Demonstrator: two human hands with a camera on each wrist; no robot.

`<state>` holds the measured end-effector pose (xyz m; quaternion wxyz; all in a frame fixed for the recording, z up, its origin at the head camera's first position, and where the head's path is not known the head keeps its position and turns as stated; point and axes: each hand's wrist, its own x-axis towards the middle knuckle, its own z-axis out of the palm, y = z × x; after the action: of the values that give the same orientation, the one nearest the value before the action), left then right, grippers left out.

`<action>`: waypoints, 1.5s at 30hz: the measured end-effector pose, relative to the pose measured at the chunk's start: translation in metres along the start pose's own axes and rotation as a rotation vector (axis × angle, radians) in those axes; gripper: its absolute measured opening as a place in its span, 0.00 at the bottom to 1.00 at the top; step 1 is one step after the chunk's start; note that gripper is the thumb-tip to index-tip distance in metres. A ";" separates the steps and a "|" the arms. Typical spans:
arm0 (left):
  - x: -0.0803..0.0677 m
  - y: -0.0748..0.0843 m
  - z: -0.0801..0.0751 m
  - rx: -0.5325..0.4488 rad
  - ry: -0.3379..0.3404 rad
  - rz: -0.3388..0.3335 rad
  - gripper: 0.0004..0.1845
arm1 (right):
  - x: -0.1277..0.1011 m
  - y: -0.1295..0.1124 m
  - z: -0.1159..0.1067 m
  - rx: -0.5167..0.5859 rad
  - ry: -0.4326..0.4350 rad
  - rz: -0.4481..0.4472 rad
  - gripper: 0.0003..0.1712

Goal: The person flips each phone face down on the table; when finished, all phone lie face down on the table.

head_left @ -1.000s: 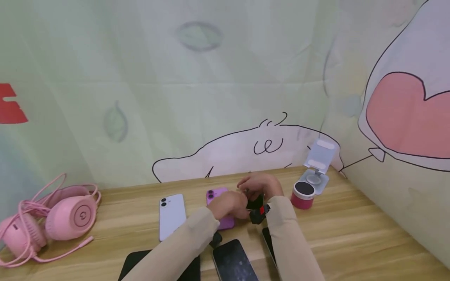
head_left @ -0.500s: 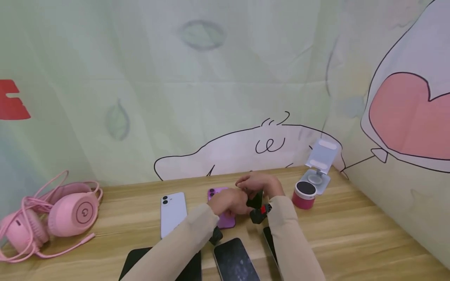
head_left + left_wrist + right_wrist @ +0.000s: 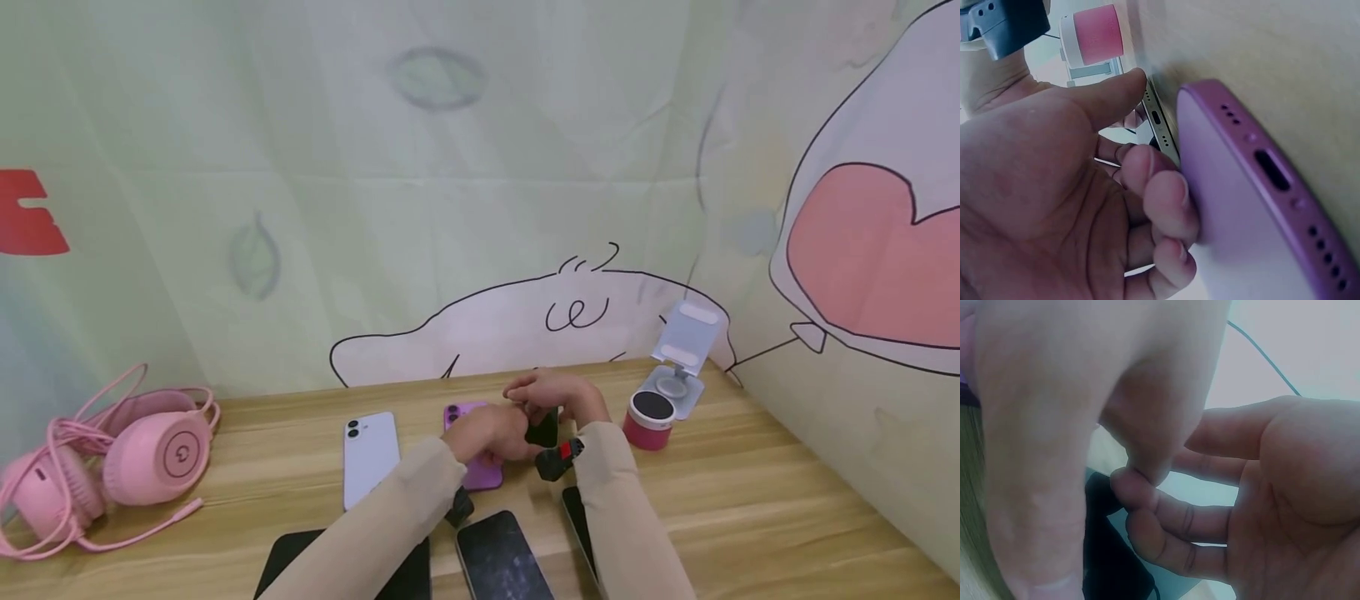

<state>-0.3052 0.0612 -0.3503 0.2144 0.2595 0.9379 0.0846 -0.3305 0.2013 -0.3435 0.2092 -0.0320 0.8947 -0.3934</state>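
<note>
Head view: both hands together near the middle of the wooden table (image 3: 750,492), sleeves beige. Left hand (image 3: 491,437) lying over the lower part of a purple phone (image 3: 465,414), which is face down with two camera lenses at its far corner. Right hand (image 3: 551,396) just behind it, fingers curled around a small black flat object (image 3: 542,431), held up off the table and tilted. Cannot tell what the black object is; dark, matte, no print visible. To the left a white phone (image 3: 369,458), face down, flat, near the purple one but apart. Nearer the body, dark phones (image 3: 501,557) with screens up. At the far left pink headphones (image 3: 142,458) with cable. At the right a red round pot with black top (image 3: 648,418), touching a white folding stand (image 3: 681,354) behind it. On the cloth wall (image 3: 450,183) only cartoon drawings, no readable words.

Left wrist view: purple phone (image 3: 1260,206) close, bottom edge visible with charging port and speaker holes, colour matte violet. Left hand fingers (image 3: 1160,206) bent, resting against the phone's back and edge.

Right wrist view: thumb and fingers (image 3: 1147,487) pinched on the black object (image 3: 1107,550), the left hand (image 3: 1285,487) opposite with relaxed fingers. No brand or label to read in any view
</note>
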 end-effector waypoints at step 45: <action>0.001 0.003 0.000 0.089 0.082 -0.090 0.25 | 0.002 -0.001 -0.005 0.197 0.041 -0.055 0.21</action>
<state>-0.3046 0.0640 -0.3495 0.1677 0.2225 0.9594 0.0434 -0.3341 0.2040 -0.3407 0.1818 -0.0278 0.8546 -0.4857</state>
